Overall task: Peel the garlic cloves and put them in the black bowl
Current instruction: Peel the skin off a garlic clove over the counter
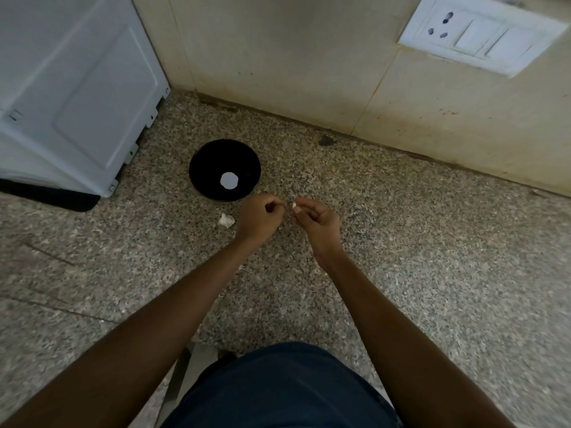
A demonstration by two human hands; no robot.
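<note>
From my remote seat I see both hands raised together over a speckled stone counter point(401, 257), knuckles almost meeting. The right hand point(318, 222) has its fingers curled and pinches a small pale garlic clove point(294, 206) between thumb and fingertips, at the edge nearest the other hand. The left hand point(261, 219) is curled into a loose fist right beside that clove; its thumb and forefinger are pressed together, and I cannot tell whether they hold a shred of skin or nothing at all.

Just beyond the left hand, on the counter, sits the black bowl point(225, 170), upright, with a round whitish spot at its centre that may be a glare or a peeled piece; I cannot say which. Close to the outer side of the left hand lies a crumpled white scrap point(227, 219), garlic or its skin.

Further out past the bowl on that same side stands a white appliance point(74, 88), tilted in the wide-angle view. Beyond both hands rises a stained cream wall point(293, 57), and high up beyond the right hand a white switch plate point(480, 34) with a socket is fixed to it. Dark blue clothing point(284, 387) fills the near edge between the forearms.
</note>
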